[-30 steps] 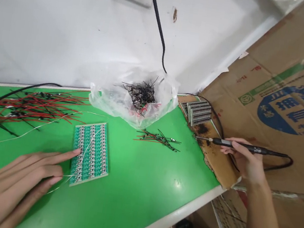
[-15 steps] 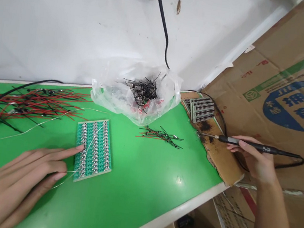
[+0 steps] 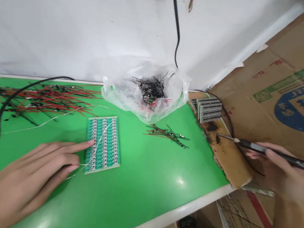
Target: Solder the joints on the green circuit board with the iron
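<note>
A green circuit board panel (image 3: 109,149) with rows of small metal parts lies flat on the green table. My left hand (image 3: 48,167) is beside it, index fingertip touching its left edge. Thumb and a finger of that hand pinch a thin solder wire (image 3: 80,164), whose strand crosses over the board and trails back to the left. On the far right, my right hand (image 3: 282,170) is closed around the black handle of a soldering iron (image 3: 255,146). The iron's tip points left, over scorched cardboard (image 3: 226,158).
Red and black wires (image 3: 49,99) lie in a heap at the left, under a thick black cable (image 3: 0,119). A clear plastic bag (image 3: 115,95) holds dark wire leads. A few leads (image 3: 168,134) lie mid-table. Stacked boards (image 3: 210,110) lean by a large carton (image 3: 278,60).
My right hand has drawn the soldering iron rightward, its tip moving away from the cardboard's left edge. The view has shifted slightly. My left hand stays on the board with the solder wire.
</note>
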`<state>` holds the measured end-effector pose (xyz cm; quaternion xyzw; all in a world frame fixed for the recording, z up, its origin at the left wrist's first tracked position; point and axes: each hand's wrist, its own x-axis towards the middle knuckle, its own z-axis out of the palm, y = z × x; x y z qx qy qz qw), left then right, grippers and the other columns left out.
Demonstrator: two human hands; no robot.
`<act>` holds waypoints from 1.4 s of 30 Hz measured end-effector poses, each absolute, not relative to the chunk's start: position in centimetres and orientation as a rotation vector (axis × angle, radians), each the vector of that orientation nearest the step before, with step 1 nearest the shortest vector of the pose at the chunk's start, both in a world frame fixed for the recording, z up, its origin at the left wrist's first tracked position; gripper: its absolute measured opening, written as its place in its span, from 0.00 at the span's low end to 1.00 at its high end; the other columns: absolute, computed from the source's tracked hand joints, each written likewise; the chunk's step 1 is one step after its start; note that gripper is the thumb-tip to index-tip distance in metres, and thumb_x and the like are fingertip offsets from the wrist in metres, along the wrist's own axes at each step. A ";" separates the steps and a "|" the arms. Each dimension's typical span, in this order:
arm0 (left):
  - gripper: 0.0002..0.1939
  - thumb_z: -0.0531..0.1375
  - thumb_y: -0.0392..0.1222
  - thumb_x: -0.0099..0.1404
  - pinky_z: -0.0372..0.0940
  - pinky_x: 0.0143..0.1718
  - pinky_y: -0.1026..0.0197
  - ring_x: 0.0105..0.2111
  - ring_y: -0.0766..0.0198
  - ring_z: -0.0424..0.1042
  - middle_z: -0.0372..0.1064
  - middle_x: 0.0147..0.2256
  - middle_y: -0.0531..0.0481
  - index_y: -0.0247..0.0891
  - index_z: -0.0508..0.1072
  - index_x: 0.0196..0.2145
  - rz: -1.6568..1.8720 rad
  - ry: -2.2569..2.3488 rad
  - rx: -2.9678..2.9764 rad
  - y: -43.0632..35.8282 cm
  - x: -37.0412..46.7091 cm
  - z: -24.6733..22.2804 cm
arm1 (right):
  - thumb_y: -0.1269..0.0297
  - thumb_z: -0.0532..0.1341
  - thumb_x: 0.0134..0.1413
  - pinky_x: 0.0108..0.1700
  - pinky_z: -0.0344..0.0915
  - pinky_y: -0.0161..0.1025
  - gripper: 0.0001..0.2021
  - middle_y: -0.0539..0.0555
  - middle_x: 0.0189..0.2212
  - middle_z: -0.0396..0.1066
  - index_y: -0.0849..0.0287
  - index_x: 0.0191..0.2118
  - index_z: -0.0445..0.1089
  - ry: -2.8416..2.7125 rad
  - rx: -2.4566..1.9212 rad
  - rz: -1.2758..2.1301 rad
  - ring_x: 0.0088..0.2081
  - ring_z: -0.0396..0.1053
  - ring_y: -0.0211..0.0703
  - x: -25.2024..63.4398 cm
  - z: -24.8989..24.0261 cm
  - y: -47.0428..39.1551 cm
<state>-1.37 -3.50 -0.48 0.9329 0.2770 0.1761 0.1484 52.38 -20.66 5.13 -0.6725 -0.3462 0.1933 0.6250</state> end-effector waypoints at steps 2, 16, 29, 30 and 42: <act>0.07 0.53 0.39 0.73 0.61 0.57 0.56 0.56 0.61 0.67 0.62 0.63 0.55 0.45 0.69 0.46 0.445 0.779 2.700 -3.8 -1.2 0.1 | 0.61 0.72 0.39 0.28 0.76 0.32 0.10 0.54 0.23 0.81 0.58 0.31 0.83 -0.786 -1.459 0.448 0.23 0.77 0.42 49.6 5.1 -20.0; 0.04 0.49 0.34 0.75 0.61 0.56 0.53 0.57 0.60 0.65 0.63 0.62 0.44 0.38 0.63 0.42 0.399 0.714 2.652 -4.5 -0.5 1.7 | 0.59 0.66 0.57 0.32 0.76 0.41 0.09 0.54 0.27 0.82 0.54 0.41 0.81 -1.034 -1.191 1.389 0.28 0.79 0.46 31.6 0.7 -13.3; 0.05 0.49 0.33 0.74 0.61 0.53 0.51 0.54 0.56 0.66 0.63 0.62 0.42 0.37 0.64 0.41 0.439 0.678 2.678 -4.5 -0.4 1.2 | 0.60 0.67 0.56 0.28 0.75 0.42 0.09 0.55 0.26 0.81 0.54 0.42 0.81 -1.036 -1.280 1.315 0.26 0.77 0.48 31.9 -0.1 -13.9; 0.05 0.49 0.33 0.74 0.61 0.53 0.51 0.54 0.56 0.66 0.63 0.62 0.43 0.37 0.64 0.41 0.437 0.679 2.676 -4.5 -0.4 1.3 | 0.60 0.67 0.56 0.28 0.75 0.42 0.10 0.55 0.26 0.81 0.54 0.42 0.81 -1.039 -1.287 1.321 0.26 0.77 0.48 31.9 -0.1 -13.9; 0.05 0.50 0.32 0.73 0.61 0.53 0.52 0.54 0.57 0.66 0.62 0.62 0.42 0.36 0.64 0.40 0.441 0.671 2.694 -4.5 -0.4 1.1 | 0.61 0.66 0.59 0.32 0.76 0.41 0.10 0.55 0.29 0.81 0.55 0.44 0.80 -1.054 -1.289 1.330 0.29 0.77 0.46 32.3 -0.3 -14.3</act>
